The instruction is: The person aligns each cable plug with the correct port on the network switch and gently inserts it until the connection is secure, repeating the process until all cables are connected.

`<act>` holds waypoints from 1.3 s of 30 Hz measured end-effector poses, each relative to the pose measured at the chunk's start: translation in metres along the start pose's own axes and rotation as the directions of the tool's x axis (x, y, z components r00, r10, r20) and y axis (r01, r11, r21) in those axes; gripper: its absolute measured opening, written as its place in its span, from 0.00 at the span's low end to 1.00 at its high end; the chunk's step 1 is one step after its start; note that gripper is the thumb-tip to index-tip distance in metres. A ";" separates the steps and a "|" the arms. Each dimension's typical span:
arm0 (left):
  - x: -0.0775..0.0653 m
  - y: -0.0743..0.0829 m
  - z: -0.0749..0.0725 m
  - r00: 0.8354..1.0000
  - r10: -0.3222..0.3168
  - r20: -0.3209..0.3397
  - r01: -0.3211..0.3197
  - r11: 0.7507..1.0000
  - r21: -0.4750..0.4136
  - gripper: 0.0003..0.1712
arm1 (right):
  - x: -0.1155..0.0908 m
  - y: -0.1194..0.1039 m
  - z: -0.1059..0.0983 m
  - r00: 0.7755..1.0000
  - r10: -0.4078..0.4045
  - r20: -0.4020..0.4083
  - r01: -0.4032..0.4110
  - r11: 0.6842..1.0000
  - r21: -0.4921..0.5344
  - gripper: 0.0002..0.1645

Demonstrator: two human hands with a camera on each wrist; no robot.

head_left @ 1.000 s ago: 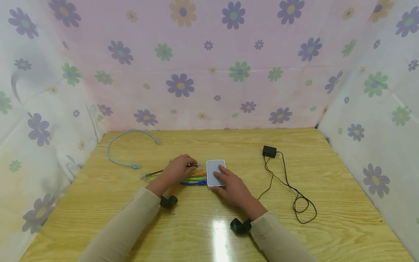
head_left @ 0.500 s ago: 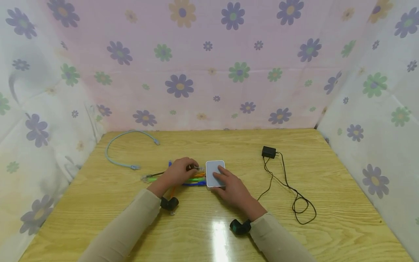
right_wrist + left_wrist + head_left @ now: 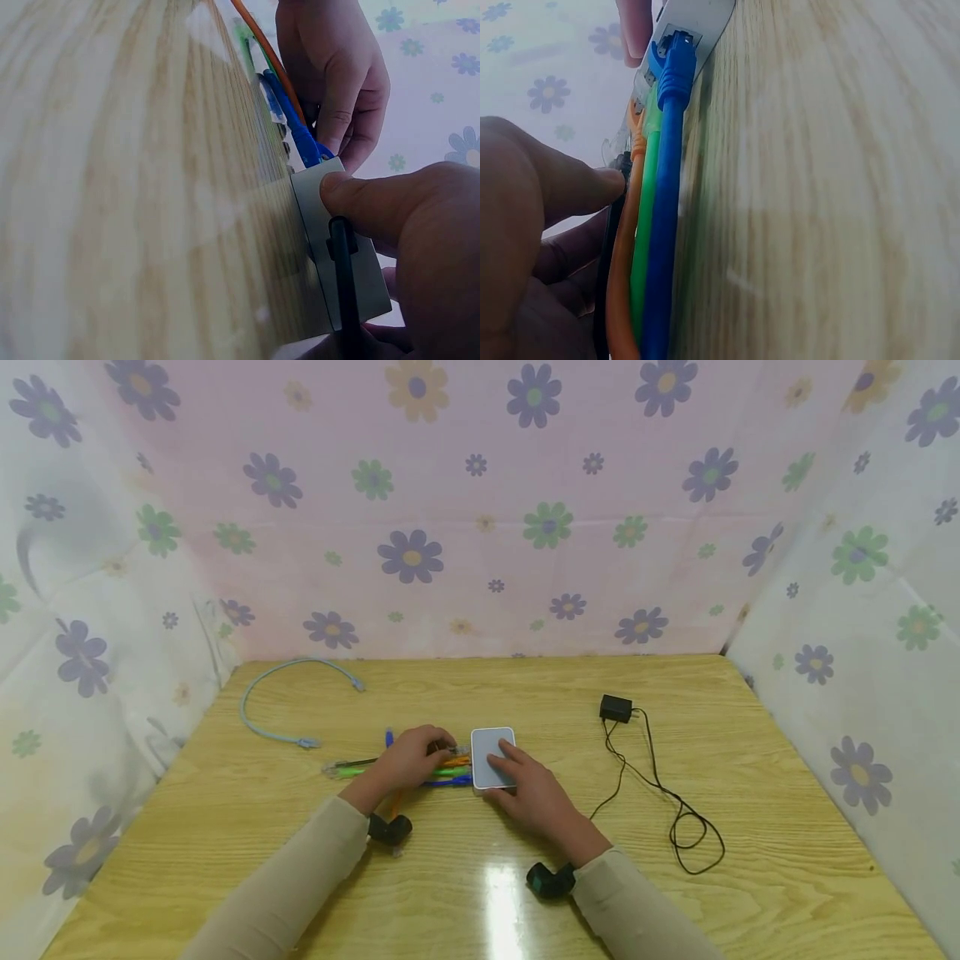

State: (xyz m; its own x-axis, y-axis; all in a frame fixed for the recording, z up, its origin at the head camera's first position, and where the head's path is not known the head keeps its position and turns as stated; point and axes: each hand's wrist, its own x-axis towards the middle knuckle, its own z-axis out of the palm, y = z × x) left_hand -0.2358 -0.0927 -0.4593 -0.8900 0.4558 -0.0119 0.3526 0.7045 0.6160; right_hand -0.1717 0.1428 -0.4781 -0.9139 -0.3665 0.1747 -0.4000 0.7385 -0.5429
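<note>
A small white network switch (image 3: pixel 491 747) with a grey top lies mid-table. My right hand (image 3: pixel 536 789) grips it, fingers spread over the top and thumb (image 3: pixel 341 191) against the near side. Blue (image 3: pixel 671 165), green (image 3: pixel 650 187) and orange (image 3: pixel 624 240) network cables run into its left side. Between thumb and fingers, my left hand (image 3: pixel 408 760) pinches a black network cable (image 3: pixel 613 225) just behind its clear plug (image 3: pixel 615 148). That plug sits beside the orange one, close to the switch; whether it is inside a port I cannot tell. A black power cord (image 3: pixel 345 285) enters the switch's near side.
A light-blue network cable (image 3: pixel 251 722) curves across the table's back left. To the right lies a black power adapter (image 3: pixel 617 708) with its looped cord (image 3: pixel 663 785). A blue plug (image 3: pixel 389 737) shows behind my left hand. Flowered cloth (image 3: pixel 487 527) walls the table's back and sides.
My left hand has moved slightly right and toward me, bringing the black cable's plug closer to the switch. My right hand stays in place on the switch.
</note>
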 end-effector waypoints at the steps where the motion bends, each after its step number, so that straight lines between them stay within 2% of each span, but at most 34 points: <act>1: 0.000 0.000 0.000 1.000 -0.004 0.001 0.004 1.000 0.001 0.10 | 0.000 0.000 0.000 1.000 -0.001 0.000 0.001 1.000 -0.001 0.34; 9: 0.001 0.000 0.002 1.000 -0.023 0.001 0.023 1.000 0.009 0.10 | 0.001 0.000 0.000 1.000 -0.001 -0.002 0.001 1.000 -0.010 0.34; 24: 0.001 -0.001 0.002 1.000 -0.009 0.008 0.009 1.000 0.015 0.10 | 0.001 -0.001 -0.001 1.000 -0.018 0.005 0.018 1.000 -0.014 0.34; 39: 0.001 -0.002 0.005 1.000 -0.005 0.001 0.005 0.999 0.034 0.11 | 0.000 -0.001 -0.001 1.000 -0.001 0.004 0.001 1.000 -0.001 0.33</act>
State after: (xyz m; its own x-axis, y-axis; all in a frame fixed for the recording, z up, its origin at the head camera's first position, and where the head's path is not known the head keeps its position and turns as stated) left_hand -0.2361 -0.0910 -0.4645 -0.8914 0.4529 -0.0158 0.3577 0.7246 0.5891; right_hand -0.1717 0.1423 -0.4765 -0.9132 -0.3696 0.1717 -0.4008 0.7389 -0.5415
